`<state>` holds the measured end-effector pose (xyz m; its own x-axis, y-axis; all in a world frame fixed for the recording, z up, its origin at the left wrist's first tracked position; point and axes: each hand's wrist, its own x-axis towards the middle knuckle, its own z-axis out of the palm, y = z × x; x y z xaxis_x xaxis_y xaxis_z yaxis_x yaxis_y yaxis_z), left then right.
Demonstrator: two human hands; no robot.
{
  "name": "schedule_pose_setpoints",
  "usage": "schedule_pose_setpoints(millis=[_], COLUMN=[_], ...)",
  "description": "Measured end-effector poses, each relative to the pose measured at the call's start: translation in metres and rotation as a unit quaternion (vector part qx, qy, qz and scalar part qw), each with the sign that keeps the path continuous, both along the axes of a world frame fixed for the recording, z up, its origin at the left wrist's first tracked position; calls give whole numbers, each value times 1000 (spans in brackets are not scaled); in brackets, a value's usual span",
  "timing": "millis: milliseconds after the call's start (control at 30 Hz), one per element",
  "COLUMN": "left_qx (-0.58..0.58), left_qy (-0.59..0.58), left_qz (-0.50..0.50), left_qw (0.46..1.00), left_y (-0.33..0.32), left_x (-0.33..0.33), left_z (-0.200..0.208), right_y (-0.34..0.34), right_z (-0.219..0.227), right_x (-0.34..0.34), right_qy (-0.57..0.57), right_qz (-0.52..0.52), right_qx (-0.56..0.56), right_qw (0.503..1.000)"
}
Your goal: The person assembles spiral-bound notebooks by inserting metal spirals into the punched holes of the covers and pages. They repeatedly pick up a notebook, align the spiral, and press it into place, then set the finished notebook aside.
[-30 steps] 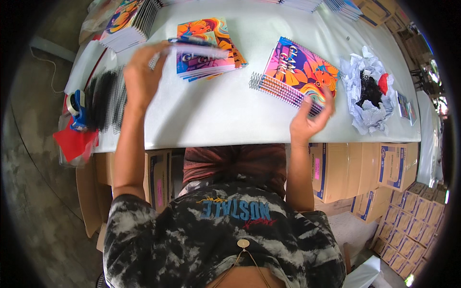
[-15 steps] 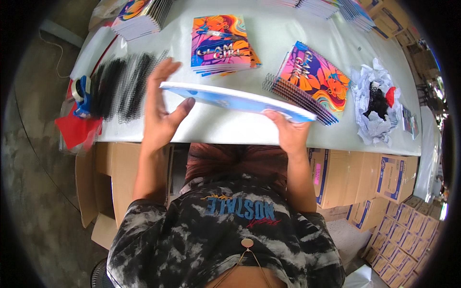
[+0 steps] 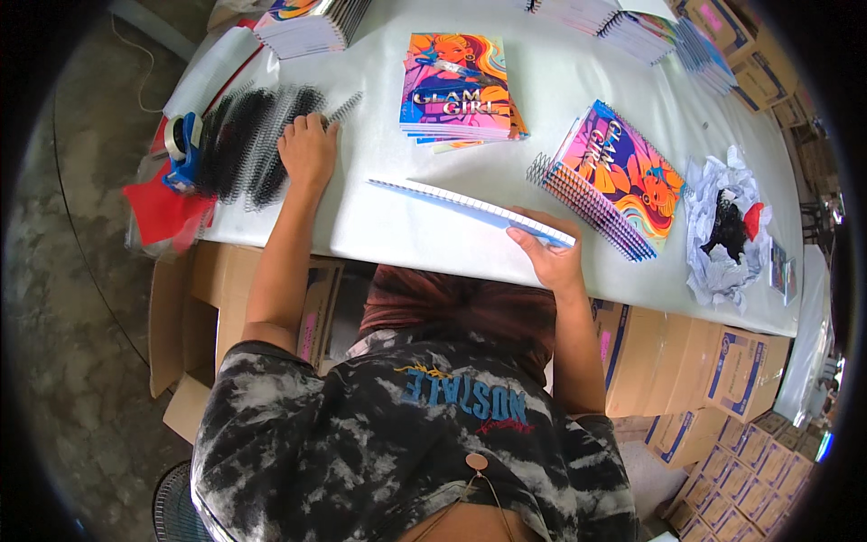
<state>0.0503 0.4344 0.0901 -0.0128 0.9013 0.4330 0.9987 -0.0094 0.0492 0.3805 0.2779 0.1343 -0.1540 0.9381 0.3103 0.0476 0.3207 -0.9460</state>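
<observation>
My right hand [image 3: 553, 253] grips one end of a thin unbound notebook [image 3: 442, 200], thumb below and fingers behind. The notebook is tilted nearly edge-on, with a pale blue face towards me and a row of punched marks along its upper edge. My left hand [image 3: 309, 152] reaches onto a pile of black spiral binding coils [image 3: 244, 144] at the left. Its fingers curl down around a coil whose end sticks out to the upper right; the fingertips are partly hidden. Beyond the notebook lies a stack of unbound notebooks [image 3: 456, 90] with colourful covers.
Coil-bound notebooks [image 3: 623, 176] lie fanned at the right, beside crumpled paper [image 3: 722, 235] holding black scraps. A blue tape dispenser [image 3: 185, 154] and red material [image 3: 167, 212] sit at the left edge. More notebook stacks [image 3: 312, 27] stand at the back. Cardboard boxes [image 3: 668, 361] are under the table.
My left hand has left the notebook's side and moved up and left onto the coils, its fingers now curled. The right hand still holds the notebook, now slightly lower. The view has shifted.
</observation>
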Motion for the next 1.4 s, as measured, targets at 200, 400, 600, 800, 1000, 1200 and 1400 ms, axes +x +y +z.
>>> schedule_pose_setpoints(millis=[200, 400, 600, 800, 1000, 1200, 1400], left_qx=[-5, -86, -217, -245, -258, -287, -287], left_qy=[-474, -430, -530, -439, -431, -454, -407], left_qz=[15, -34, -244, -334, -343, -318, -380], left_qw=[880, 898, 783, 797, 794, 781, 779], left_y=[52, 43, -26, -49, -45, -37, -23], left_x=[-70, -53, 31, 66, 68, 68, 64], left_z=[13, 57, 89, 94, 101, 106, 121], right_y=[4, 11, 11, 11, 11, 10, 14], right_z=[0, -2, 0, 1, 1, 5, 4], right_x=[5, 14, 10, 11, 10, 13, 17], right_qy=[60, 67, 52, 40, 43, -4, 8], right_qz=[-60, -64, -99, -106, -90, -70, -40], right_qx=[-12, -11, 14, 7, 33, 31, 87], right_qw=[996, 996, 994, 994, 995, 997, 995])
